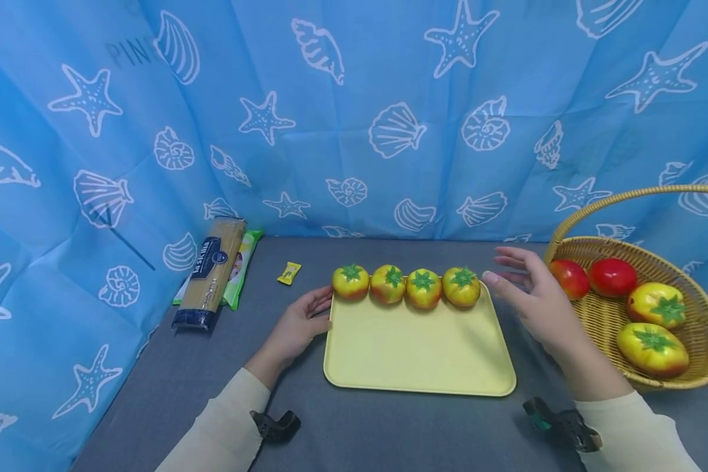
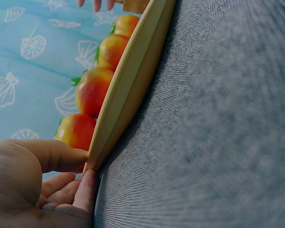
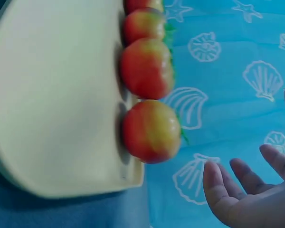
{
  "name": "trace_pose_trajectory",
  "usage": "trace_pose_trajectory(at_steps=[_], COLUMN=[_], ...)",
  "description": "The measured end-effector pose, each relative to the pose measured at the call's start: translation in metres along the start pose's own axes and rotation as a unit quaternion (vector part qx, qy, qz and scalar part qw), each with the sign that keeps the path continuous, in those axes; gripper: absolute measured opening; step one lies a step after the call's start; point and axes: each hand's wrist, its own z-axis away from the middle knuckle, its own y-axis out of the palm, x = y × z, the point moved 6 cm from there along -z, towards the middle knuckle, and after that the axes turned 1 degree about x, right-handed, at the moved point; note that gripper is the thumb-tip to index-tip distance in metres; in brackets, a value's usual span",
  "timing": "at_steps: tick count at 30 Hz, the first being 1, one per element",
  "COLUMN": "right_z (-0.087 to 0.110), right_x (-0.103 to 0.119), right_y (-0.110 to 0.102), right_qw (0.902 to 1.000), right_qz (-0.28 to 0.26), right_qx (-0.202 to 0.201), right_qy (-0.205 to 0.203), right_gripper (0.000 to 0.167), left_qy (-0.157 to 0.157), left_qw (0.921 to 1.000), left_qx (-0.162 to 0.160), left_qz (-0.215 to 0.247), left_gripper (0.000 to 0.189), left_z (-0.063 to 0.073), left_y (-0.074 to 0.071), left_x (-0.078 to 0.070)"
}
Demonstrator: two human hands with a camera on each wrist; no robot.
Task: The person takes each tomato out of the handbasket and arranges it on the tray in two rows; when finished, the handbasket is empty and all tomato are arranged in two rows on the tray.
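Observation:
A pale yellow tray (image 1: 419, 347) lies on the grey table. Along its far edge stand several yellow-and-red tomatoes (image 1: 423, 288) in a row, each with a green leafy top. My left hand (image 1: 295, 328) is at the tray's left side; in the left wrist view its thumb and a finger (image 2: 88, 190) pinch the rim at the corner. Off the far right corner, my right hand (image 1: 537, 298) hovers with fingers apart, holding nothing. Nearest to it are the rightmost tomato (image 1: 461, 286) and a wicker basket (image 1: 699, 298). The right wrist view shows that hand (image 3: 256, 194) apart from the end tomato (image 3: 152, 132).
Inside the basket, at the right, are two red fruits (image 1: 613, 276) and two yellow ones (image 1: 653, 349) with green tops. Back left lie a pasta packet (image 1: 215, 269) and a green-and-white packet (image 1: 240, 272). A small yellow wrapped sweet (image 1: 289, 273) sits nearby. A blue curtain (image 1: 354, 118) hangs behind.

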Motion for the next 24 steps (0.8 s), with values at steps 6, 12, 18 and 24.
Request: trace_pose_trajectory(at_steps=[6, 12, 18, 24], right_z=[0.013, 0.024, 0.034, 0.039], right_x=[0.008, 0.007, -0.001, -0.018], right_y=[-0.014, -0.028, -0.042, -0.059], right_qw=[0.9987, 0.9936, 0.9790, 0.9593], right_qz=[-0.021, -0.066, -0.174, -0.249], right_qx=[0.001, 0.012, 0.040, 0.070], right_qy=[-0.046, -0.091, -0.098, -0.113], right_gripper=[0.058, 0.048, 0.046, 0.048], left_qy=[0.001, 0.001, 0.000, -0.001], left_qw=[1.0000, 1.0000, 1.0000, 1.0000], left_qx=[0.000, -0.003, -0.006, -0.008], left_qz=[-0.008, -0.001, -0.002, -0.004], left_gripper=[0.073, 0.072, 0.072, 0.072], left_z=[0.000, 0.001, 0.001, 0.001], left_y=[0.000, 0.001, 0.001, 0.001], left_x=[0.001, 0.001, 0.000, 0.000])
